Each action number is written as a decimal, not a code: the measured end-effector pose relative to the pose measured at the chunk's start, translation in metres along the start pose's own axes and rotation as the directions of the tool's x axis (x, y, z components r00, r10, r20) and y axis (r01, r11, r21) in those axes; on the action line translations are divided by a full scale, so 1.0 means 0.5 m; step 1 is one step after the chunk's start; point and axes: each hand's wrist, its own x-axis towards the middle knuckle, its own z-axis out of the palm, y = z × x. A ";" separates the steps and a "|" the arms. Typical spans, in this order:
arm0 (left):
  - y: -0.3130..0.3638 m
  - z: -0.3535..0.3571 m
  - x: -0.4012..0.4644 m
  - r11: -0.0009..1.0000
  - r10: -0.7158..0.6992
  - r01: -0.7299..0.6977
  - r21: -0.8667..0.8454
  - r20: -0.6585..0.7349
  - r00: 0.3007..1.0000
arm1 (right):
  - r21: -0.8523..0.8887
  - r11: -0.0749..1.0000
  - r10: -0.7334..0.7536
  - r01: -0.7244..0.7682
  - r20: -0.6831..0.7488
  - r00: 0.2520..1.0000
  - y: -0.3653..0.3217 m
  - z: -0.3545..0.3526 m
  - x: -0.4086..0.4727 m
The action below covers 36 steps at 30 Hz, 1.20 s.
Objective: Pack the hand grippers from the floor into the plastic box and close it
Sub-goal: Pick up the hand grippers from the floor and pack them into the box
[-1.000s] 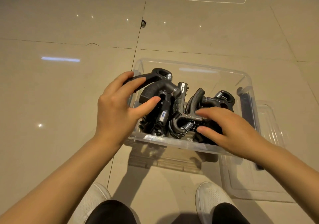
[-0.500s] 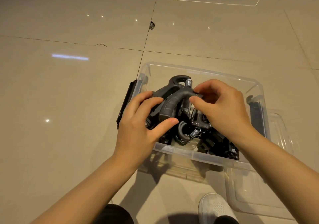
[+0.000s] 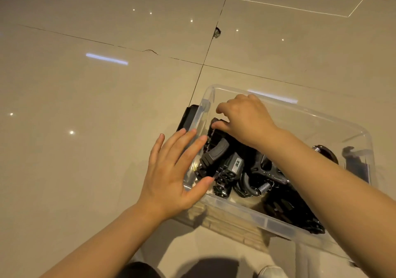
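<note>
A clear plastic box [image 3: 242,208] stands on the tiled floor with several black hand grippers [image 3: 255,177] piled inside, their steel springs showing. My right hand [image 3: 242,120] reaches across into the box's far left corner, its thumb and fingers pinched on the top of a black hand gripper [image 3: 217,137] there. My left hand [image 3: 171,172] hovers flat over the box's left wall, fingers spread and holding nothing. A black latch [image 3: 187,117] hangs outside the left wall and another [image 3: 355,164] sits at the right end.
The bare beige tile floor [image 3: 96,106] stretches left of and beyond the box, with a chipped spot [image 3: 216,32] at a grout line. My white shoe [image 3: 271,272] and dark knees show at the bottom edge.
My left hand let go of the grey-handled gripper and opened flat beside the box. My right hand moved to the far left corner and pushed a gripper down into the pile.
</note>
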 end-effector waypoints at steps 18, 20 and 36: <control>-0.006 -0.006 -0.011 0.999 -0.039 0.036 0.035 0.079 0.996 | 0.108 0.992 -0.078 0.072 0.051 0.996 0.040 0.024 -0.118; -0.004 -0.008 -0.010 0.998 -0.030 0.023 0.065 0.106 0.994 | 0.062 0.996 -0.069 0.061 0.147 0.987 0.068 0.010 -0.177; 0.145 0.039 0.028 0.897 0.074 -0.300 0.325 0.560 0.825 | -0.177 0.969 0.225 -0.173 0.333 0.916 0.150 -0.025 -0.415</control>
